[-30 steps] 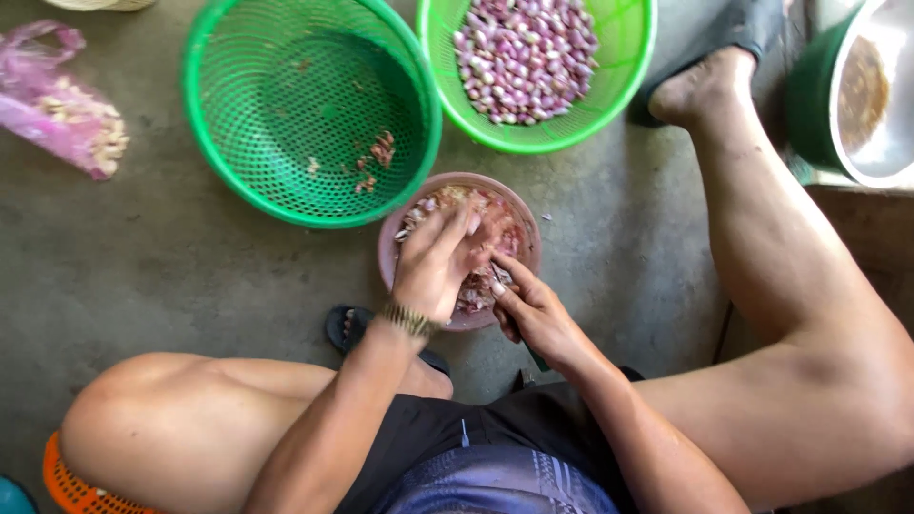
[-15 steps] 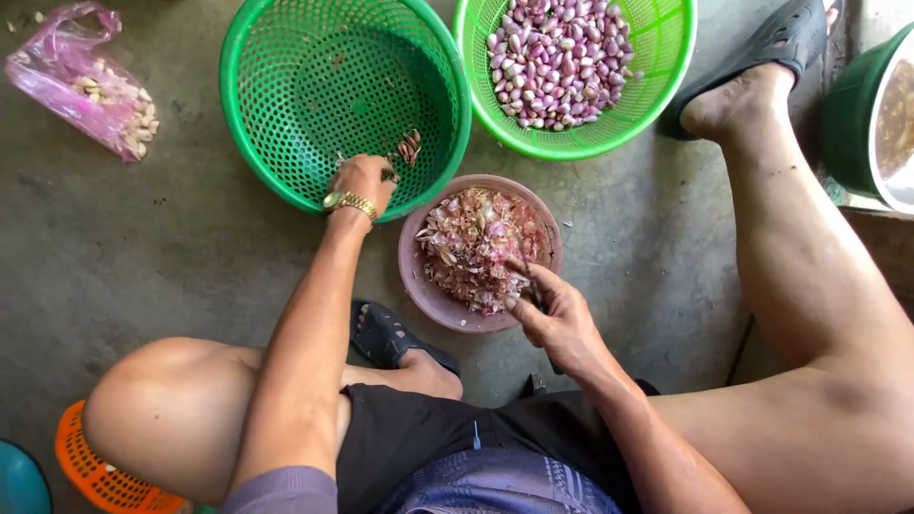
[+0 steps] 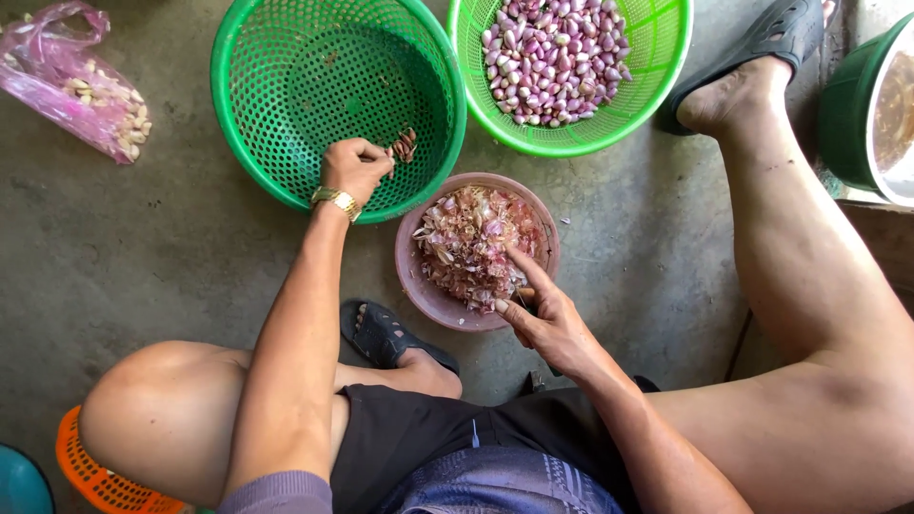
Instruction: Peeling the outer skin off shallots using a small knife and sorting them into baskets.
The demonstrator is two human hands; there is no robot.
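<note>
Green mesh basket on the concrete floor takes the left hand, fingers curled together beside a few peeled shallots. Just right, the right hand rests on the pink bowl of skins, fingers clamped on a small knife.

My left grip sits closed just beside a few small brown shallots inside the dark green basket. The pink bowl holds papery skins.
</note>
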